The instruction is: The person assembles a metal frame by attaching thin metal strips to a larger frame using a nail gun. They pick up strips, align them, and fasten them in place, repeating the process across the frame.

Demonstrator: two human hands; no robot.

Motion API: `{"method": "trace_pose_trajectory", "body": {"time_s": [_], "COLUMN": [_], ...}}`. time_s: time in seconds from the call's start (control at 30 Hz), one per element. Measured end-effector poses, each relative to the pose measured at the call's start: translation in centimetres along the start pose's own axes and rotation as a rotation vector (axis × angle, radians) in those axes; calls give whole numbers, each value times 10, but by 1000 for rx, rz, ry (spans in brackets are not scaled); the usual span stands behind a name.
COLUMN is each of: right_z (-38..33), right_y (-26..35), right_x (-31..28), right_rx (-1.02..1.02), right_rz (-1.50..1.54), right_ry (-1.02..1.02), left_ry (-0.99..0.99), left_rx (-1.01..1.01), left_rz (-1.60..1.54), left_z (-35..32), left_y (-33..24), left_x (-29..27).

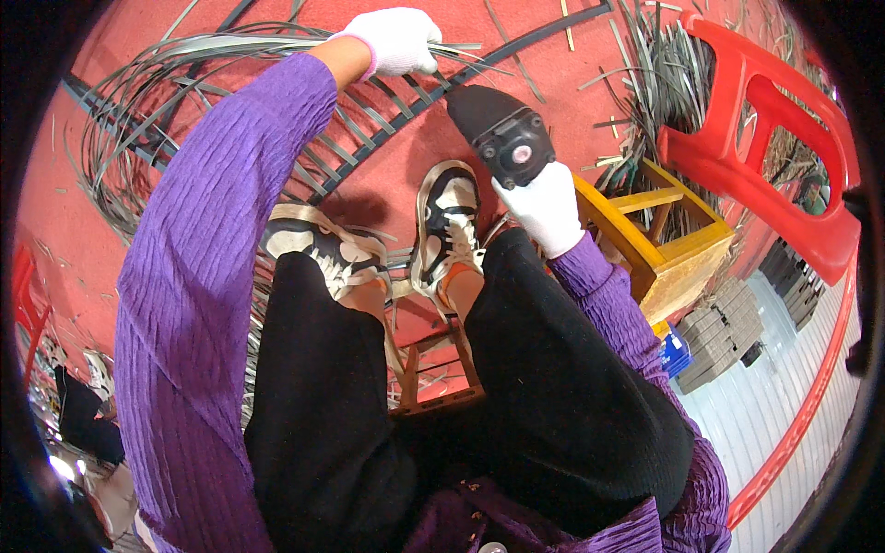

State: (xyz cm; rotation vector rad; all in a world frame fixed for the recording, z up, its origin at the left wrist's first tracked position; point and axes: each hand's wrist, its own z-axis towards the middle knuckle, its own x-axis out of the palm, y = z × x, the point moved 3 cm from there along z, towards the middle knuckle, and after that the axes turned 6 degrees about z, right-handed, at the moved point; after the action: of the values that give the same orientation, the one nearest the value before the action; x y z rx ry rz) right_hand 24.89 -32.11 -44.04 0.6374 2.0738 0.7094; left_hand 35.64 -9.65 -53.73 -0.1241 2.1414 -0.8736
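My left hand [395, 41], in a white glove, is closed round a bundle of long thin grey-green strips [244, 43]. The strips loop away to the left, and their short ends stick out past my fingers. My right hand [544, 207], also gloved in white, grips a black staple gun [502, 138] with a bolted cap on top; its handle is mostly hidden. Under and beside my left hand lies a dark frame [369, 147] with grey strips across it like ladder rungs. The staple gun hangs just right of this frame, and I cannot tell if they touch.
My shoes [449, 217] rest near the frame's edge on a red floor [539, 83]. To the right are a yellow wooden stool [682, 263], a red plastic stool [784, 138] and a heap of strips [664, 74]. Stacked grey blocks [724, 332] stand beyond.
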Motion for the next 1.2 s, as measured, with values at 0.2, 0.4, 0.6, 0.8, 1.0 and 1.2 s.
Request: {"method": "trace_pose_trajectory", "body": {"time_s": [0.2, 0.4, 0.6, 0.8, 1.0, 1.2], "right_z": [1, -8, -6, 0, 5, 7], "right_y": [5, -3, -6, -7, -3, -1], "right_x": [-4, -6, -10, -10, -11, -9], "right_rx": [20, 98, 85, 118, 74, 36], "right_rz": [54, 102, 99, 94, 70, 11], "right_ry": [-6, -83, -116, -126, -111, -97], "left_ry": [-113, -86, -2, 34, 47, 55], "left_rx": [32, -6, -50, -67, -66, -64], "left_rz": [-206, -119, 15, 47, 62, 75], "left_z": [-2, 11, 27, 33, 37, 38], "left_y": [5, -7, -19, -22, -22, -22], "left_x": [0, -5, -7, -5, -2, -2]}}
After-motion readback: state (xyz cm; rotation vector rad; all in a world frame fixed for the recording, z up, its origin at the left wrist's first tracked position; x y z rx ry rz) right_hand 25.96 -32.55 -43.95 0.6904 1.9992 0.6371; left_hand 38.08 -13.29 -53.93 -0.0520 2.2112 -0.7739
